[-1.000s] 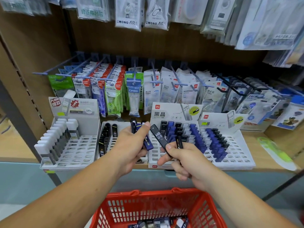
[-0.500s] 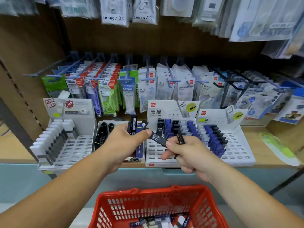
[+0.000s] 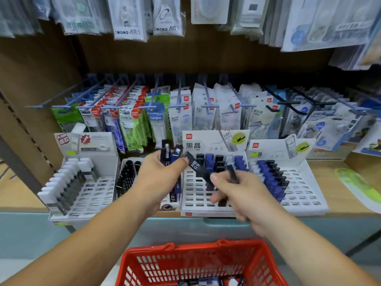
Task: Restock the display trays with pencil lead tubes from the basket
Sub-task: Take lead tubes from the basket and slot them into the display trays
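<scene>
Four trays stood side by side along the front of the shelf (image 3: 338,182): the far-left tray (image 3: 97,195), the second tray (image 3: 122,168), the third tray (image 3: 198,205) and the far-right tray (image 3: 305,195); behind them packets (image 3: 206,114) hung in rows on hooks; more packets (image 3: 129,17) hung higher up; a flat packet (image 3: 358,186) lay on the shelf right of the far-right tray; the basket (image 3: 185,249) sat below and before the shelf, loose tubes (image 3: 206,282) in its bottom; the left hand (image 3: 158,178) was before the second tray, gripping a bundle of tubes (image 3: 166,153) upright; the right hand (image 3: 243,193) was before the third tray; a tilted tube (image 3: 195,167) lay between the hands, upper end at the left thumb, lower end under the right thumb.
</scene>
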Demonstrator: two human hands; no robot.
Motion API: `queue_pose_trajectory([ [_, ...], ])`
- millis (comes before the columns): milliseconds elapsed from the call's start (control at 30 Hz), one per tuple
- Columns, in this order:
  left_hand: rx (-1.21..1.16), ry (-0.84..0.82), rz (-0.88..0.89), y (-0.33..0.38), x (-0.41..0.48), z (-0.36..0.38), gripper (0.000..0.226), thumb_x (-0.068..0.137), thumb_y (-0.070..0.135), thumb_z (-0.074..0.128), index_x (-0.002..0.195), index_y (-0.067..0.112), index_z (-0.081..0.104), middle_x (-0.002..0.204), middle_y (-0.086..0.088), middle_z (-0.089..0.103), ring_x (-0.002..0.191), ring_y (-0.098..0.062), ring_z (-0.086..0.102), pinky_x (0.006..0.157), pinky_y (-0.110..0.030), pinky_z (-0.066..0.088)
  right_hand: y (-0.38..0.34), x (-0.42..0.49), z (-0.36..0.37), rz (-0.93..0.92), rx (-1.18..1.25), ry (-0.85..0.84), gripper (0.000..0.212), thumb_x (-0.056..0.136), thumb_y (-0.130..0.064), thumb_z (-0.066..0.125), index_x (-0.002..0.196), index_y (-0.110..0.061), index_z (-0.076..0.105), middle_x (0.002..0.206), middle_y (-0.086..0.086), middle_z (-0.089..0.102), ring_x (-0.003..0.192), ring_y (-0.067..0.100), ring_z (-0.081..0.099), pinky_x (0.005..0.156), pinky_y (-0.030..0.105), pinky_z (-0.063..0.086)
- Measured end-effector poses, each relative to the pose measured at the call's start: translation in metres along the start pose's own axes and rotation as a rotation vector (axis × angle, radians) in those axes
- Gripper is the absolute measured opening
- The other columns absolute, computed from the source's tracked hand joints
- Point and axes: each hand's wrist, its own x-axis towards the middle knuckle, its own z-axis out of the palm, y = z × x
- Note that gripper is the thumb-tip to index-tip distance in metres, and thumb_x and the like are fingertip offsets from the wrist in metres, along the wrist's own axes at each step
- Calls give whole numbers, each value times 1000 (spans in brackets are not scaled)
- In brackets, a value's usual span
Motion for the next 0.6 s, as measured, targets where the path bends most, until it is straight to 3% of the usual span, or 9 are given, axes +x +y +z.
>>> queue_pose_trajectory([
  [100,170,38,146,6,9,-6,11,94,19,74,85,24,68,68,1,70,60,-2,64,63,-22,51,-6,1,-11,-44,9,142,46,91,-59,65,91,-13,64,63,9,61,34,7,34,36,20,22],
  [167,355,-15,241,8,16,-5,14,95,19,72,85,27,66,73,8,68,64,4,63,59,-11,46,-8,1,-13,16,99,149,59,91,-70,57,93,-11,64,62,8,52,37,12,28,42,21,17],
  [233,536,-95,291,6,24,1,3,95,21,70,94,21,68,83,4,72,79,-8,67,65,-19,47,-8,2,-12,90,231,99,53,98,-61,46,100,-12,66,60,5,50,38,13,24,44,19,15],
  [400,763,-181,362,-6,39,16,17,94,23,69,111,21,69,97,4,73,92,-18,67,82,-33,55,-2,5,-14,64,313,78,20,102,-18,46,107,-7,63,66,6,55,46,16,37,43,22,21],
  [600,853,-257,331,-10,53,19,22,95,28,69,116,29,68,102,7,75,96,-18,69,88,-39,58,2,5,-18,-33,260,139,16,103,-12,53,102,-2,66,69,8,61,49,19,44,40,27,31],
])
